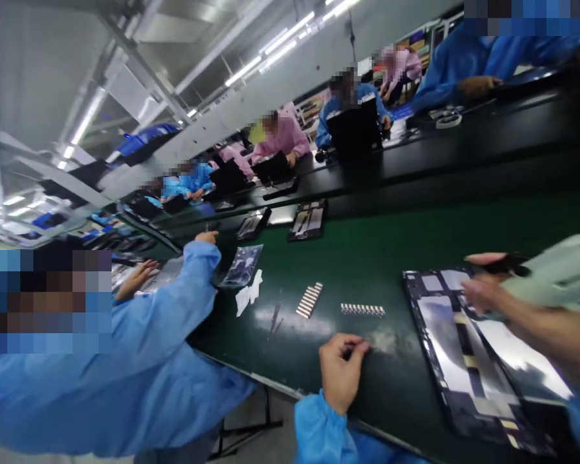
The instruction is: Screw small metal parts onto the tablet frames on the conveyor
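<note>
My left hand, in a blue sleeve, hovers at or rests on the front of the green work surface. Its thumb and forefinger are pinched together, and what they hold, if anything, is too small to make out. On the right, my right hand is closed around the dark nose of a pale green power tool whose exact kind I cannot tell. Under that hand lies a flat black device panel with silvery plates and gold strips. Two rows of small metal pieces, one slanted and one level, lie left of the panel.
Tweezers, white paper scraps and a clear plastic bag lie to the left. Beside them a co-worker's blue sleeve reaches over the bench. Two more panels lie farther back. Several people sit across the line.
</note>
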Available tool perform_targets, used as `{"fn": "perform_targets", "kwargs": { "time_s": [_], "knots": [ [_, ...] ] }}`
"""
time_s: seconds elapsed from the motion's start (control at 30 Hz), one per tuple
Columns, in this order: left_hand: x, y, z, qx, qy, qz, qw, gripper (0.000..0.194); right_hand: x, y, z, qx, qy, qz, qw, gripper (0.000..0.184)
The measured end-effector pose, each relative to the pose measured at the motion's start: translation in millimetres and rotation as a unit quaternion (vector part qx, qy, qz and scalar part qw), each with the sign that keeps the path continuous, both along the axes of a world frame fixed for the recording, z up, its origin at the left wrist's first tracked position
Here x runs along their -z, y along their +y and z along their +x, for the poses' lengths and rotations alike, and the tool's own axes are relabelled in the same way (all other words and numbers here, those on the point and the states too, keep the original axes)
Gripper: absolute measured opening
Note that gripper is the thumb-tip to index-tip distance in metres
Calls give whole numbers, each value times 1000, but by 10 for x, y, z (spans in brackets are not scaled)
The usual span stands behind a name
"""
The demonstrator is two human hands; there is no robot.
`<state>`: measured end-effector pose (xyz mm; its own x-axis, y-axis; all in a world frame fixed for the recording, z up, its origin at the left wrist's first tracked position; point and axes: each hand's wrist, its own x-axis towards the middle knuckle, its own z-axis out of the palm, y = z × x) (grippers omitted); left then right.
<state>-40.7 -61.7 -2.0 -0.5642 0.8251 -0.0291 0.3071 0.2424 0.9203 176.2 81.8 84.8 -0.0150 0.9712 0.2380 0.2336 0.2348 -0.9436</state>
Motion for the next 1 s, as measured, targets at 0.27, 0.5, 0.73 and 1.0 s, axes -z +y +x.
{"fn": "perform_targets", "kwargs": {
  "time_s": [0.27, 0.5, 0.73, 1.0],
  "knots": [
    [-144, 220, -26, 67, -108, -52, 991, 27, -154, -154, -178, -106, 140, 26, 984, 32],
    [-192, 774, 340, 214, -174, -60, 959, 25, -152, -145, -140, -108, 168, 30, 979, 26],
    [-153, 1109, 425, 253, -50, -26, 966, 15, -163, -126, -159, -109, 182, 16, 977, 27],
    [-187, 1210, 382, 257, -142, -91, 952, 26, -11, -21, -521, -140, 171, -28, 975, 24]
  ]
}}
